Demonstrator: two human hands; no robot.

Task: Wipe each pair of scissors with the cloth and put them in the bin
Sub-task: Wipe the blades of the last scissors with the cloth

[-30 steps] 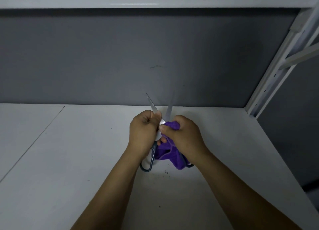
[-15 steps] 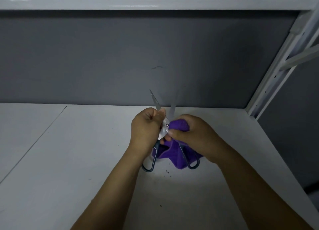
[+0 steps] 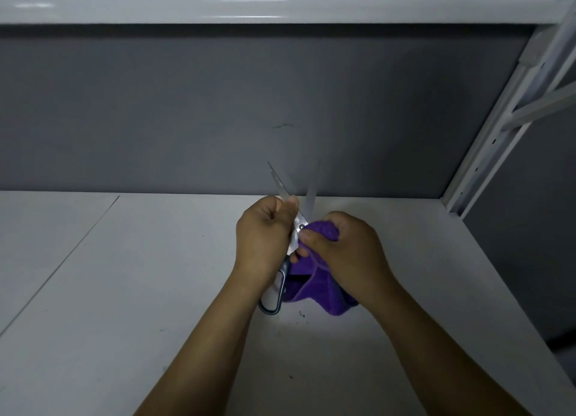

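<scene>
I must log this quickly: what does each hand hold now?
Left hand: grips the scissors.
Right hand: holds the purple cloth against the scissors.

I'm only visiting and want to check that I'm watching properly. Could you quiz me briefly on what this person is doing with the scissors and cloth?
1. True or false: the blades of the scissors are spread apart.
2. The left hand grips the scissors. What colour is the cloth that the right hand holds? A) purple B) yellow C) white
3. Fill in: the blade tips point ___ the person.
Key: 1 true; 2 A; 3 away from.
</scene>
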